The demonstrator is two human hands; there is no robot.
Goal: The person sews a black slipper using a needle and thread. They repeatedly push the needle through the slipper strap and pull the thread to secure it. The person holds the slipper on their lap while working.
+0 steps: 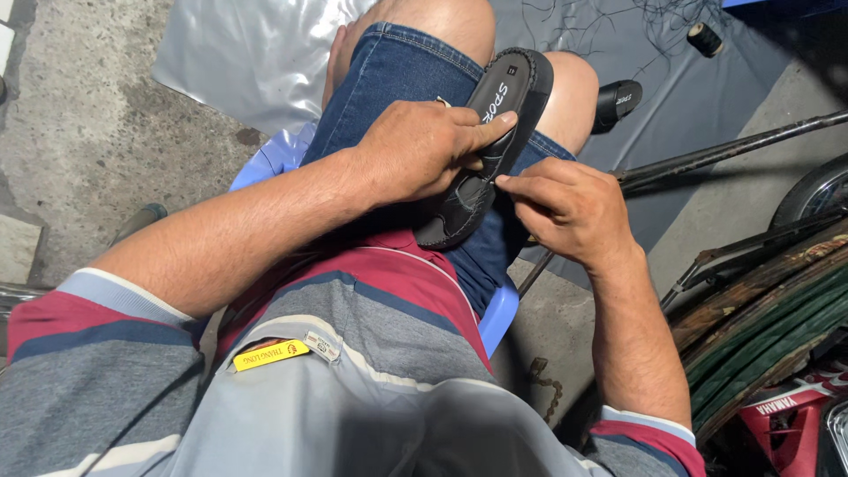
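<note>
The black sandal lies wedged between the knees on the denim shorts, its long axis slanting from lower left near the belly to upper right, heel end away. The left hand wraps its near edge, fingers curled shut on it, thumb along the insole. The right hand pinches at the sandal's side edge, fingertips closed; what they grip is too small to tell. 1 more sandal and a thread spool lie on the grey sheet beyond; a pole and wheel crowd the right.
</note>
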